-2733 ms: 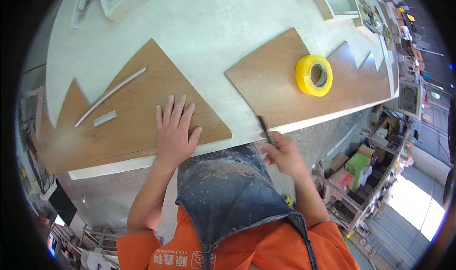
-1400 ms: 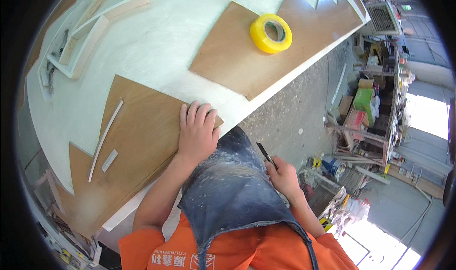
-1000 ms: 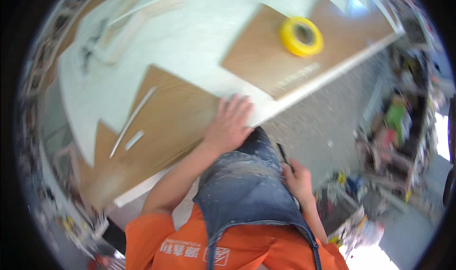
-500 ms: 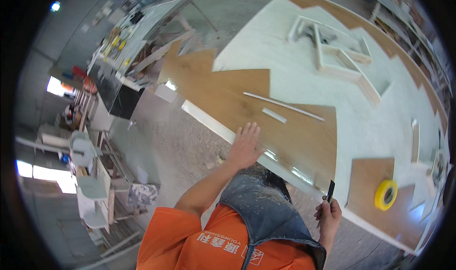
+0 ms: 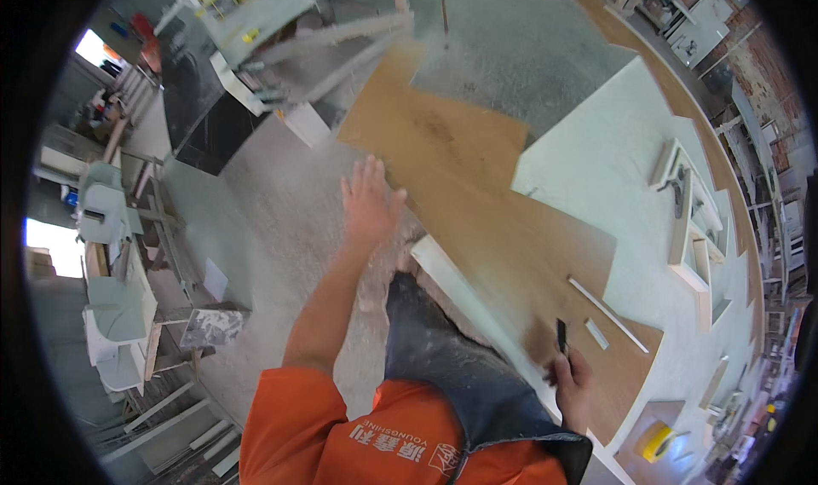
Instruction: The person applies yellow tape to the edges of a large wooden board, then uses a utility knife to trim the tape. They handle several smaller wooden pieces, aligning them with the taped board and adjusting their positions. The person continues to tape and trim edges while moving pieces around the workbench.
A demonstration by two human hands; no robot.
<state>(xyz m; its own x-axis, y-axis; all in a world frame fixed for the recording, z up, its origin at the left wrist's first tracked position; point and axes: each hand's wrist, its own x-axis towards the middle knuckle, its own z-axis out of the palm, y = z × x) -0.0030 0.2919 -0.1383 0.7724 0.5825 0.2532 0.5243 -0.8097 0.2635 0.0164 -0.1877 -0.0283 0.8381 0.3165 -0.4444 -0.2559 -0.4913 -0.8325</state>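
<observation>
The workshop floor spreads left of the panel, and the white worktop shows along the panel's right side. The brown panel lies flat on that worktop, its far end seeming to jut beyond it. You likely find it thin, fairly stiff and light for its length, with some sag in that free end. Its smooth face may slip under your palm, and the zigzag points look easiest to chip, so take hold along the straight near edge. Your right grip is clamped on the black knife above the panel, near the short strip and long strip; the knife is probably light and rigid, best held by its handle. Your left grip is spread, fingers apart, at the panel's left edge; you cannot tell whether it touches.

Half a second ago that hand rests on the panel's near part; now it is farther along the edge, and your view is turned more leftward.
</observation>
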